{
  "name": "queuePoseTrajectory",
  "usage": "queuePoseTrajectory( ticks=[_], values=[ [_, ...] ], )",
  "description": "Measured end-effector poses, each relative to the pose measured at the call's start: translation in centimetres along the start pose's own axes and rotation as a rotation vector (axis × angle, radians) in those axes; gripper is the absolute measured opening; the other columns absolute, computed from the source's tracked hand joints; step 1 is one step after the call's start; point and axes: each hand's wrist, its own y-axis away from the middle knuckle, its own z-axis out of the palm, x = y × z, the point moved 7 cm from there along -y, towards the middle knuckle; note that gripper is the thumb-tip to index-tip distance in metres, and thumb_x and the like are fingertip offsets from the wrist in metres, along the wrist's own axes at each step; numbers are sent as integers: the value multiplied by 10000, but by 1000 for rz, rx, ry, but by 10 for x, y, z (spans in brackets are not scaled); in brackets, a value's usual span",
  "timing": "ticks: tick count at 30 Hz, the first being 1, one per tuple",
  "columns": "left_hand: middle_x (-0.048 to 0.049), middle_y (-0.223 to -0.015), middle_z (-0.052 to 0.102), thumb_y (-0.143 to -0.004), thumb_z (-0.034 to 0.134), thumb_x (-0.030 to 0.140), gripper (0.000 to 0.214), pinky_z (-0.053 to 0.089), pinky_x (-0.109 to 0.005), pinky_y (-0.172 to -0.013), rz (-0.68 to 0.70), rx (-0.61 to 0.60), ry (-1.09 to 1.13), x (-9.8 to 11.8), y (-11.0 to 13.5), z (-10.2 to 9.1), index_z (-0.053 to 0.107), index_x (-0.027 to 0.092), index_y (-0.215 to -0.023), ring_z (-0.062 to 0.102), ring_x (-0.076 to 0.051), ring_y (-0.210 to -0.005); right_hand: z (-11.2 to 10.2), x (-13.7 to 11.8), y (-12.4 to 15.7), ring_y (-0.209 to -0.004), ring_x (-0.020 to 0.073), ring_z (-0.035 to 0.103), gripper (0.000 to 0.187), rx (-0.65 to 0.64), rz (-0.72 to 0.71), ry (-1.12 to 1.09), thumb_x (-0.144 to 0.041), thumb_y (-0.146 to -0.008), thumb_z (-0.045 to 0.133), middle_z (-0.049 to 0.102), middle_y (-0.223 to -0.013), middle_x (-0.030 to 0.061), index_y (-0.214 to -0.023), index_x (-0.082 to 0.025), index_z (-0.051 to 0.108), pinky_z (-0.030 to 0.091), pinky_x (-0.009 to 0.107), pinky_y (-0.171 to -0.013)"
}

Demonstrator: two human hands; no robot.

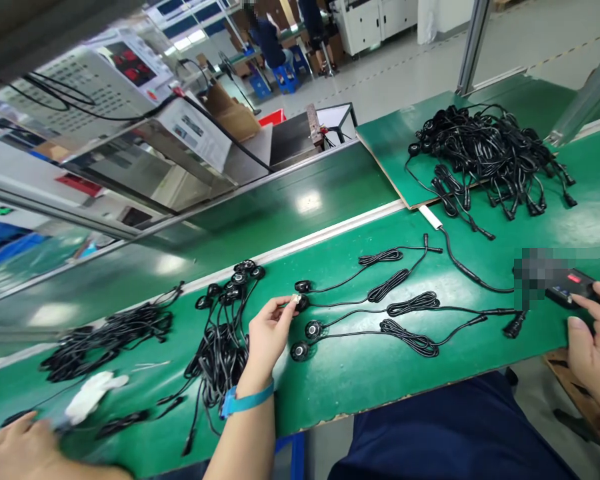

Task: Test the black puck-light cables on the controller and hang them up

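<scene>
My left hand [269, 331], a blue band on its wrist, pinches a small white piece against a round black puck [301, 303] on the green table [360, 373]. Three more pucks [313, 329] lie beside it. Their bundled black cables [410, 303] run right to a plug [514, 325]. At the right edge, my right hand [594, 343] rests its thumb and fingers on a black box with a red button [573, 285]. A bunch of similar pucks and cables [225, 333] lies just left of my left hand.
A big heap of black cables [485, 157] sits on a green board at the back right. Another pile [105, 337] lies far left. Another person's hand [13, 447] and a white cloth [93, 393] are at the bottom left. A conveyor belt [260, 207] runs behind the table.
</scene>
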Motion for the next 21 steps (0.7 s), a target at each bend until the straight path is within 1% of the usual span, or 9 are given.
queuePoseTrajectory(
  ticks=[3, 7, 9, 11, 12, 14, 16, 18, 21],
  values=[
    [-95, -981, 769, -824, 708, 609, 479, 586, -337, -787, 23, -30, -13, 1, -4, 3, 726, 163, -999, 706, -203, -816, -5, -5, -1, -1401, 350, 512, 480, -12, -12, -24, -518, -1006, 434, 485, -1565, 155, -1290, -186, 634, 394, 475, -1127],
    [-88, -1000, 772, -840, 668, 605, 453, 567, -334, -800, 66, -114, -123, 8, -7, 3, 731, 173, -960, 701, -211, -859, -30, -25, -4, -1423, 345, 495, 475, 84, -28, -112, -460, -957, 631, 491, -1559, 165, -1363, -215, 603, 375, 483, -1179],
    [-75, -944, 760, -870, 636, 578, 417, 548, -324, -742, 136, -60, -264, 19, -6, 0, 726, 178, -946, 682, -203, -795, -43, -42, -6, -1360, 328, 559, 458, 129, -50, -177, -382, -919, 714, 555, -1499, 167, -1340, -228, 619, 395, 474, -1181],
    [-69, -915, 733, -911, 622, 510, 342, 526, -325, -723, 284, 71, -406, 44, 1, 2, 708, 180, -938, 652, -197, -758, -48, -59, -11, -1194, 282, 667, 379, 85, -83, -300, -327, -914, 727, 657, -1369, 145, -1276, -240, 653, 496, 433, -1092],
    [-68, -914, 720, -931, 619, 463, 292, 521, -329, -737, 379, 123, -439, 62, 7, 9, 697, 182, -941, 645, -198, -770, -46, -67, -13, -1081, 251, 706, 331, 31, -97, -370, -319, -925, 714, 698, -1289, 129, -1244, -242, 668, 552, 400, -1004],
    [-69, -940, 710, -966, 611, 368, 192, 525, -340, -803, 580, 97, -396, 102, 26, 41, 677, 188, -980, 654, -206, -844, -36, -78, -19, -868, 194, 718, 244, -113, -122, -464, -339, -958, 668, 732, -1184, 101, -1179, -240, 697, 602, 337, -806],
    [-74, -990, 719, -987, 598, 304, 138, 529, -348, -876, 759, -93, -275, 147, 54, 91, 664, 195, -1042, 666, -210, -932, -25, -84, -24, -734, 158, 683, 228, -242, -138, -482, -386, -974, 638, 732, -1176, 93, -1122, -234, 722, 590, 310, -680],
    [-87, -1047, 725, -1001, 580, 282, 151, 528, -362, -918, 883, -333, -196, 188, 85, 148, 648, 191, -1100, 661, -217, -990, -16, -85, -29, -672, 142, 656, 250, -331, -155, -481, -429, -979, 622, 726, -1193, 94, -1067, -228, 740, 577, 306, -632],
    [-101, -1022, 722, -989, 609, 325, 189, 529, -401, -895, 976, -603, -284, 229, 119, 226, 648, 168, -1088, 653, -251, -974, -7, -86, -36, -719, 160, 675, 285, -452, -204, -497, -467, -988, 595, 735, -1127, 84, -1034, -233, 750, 580, 306, -670]
  ],
)
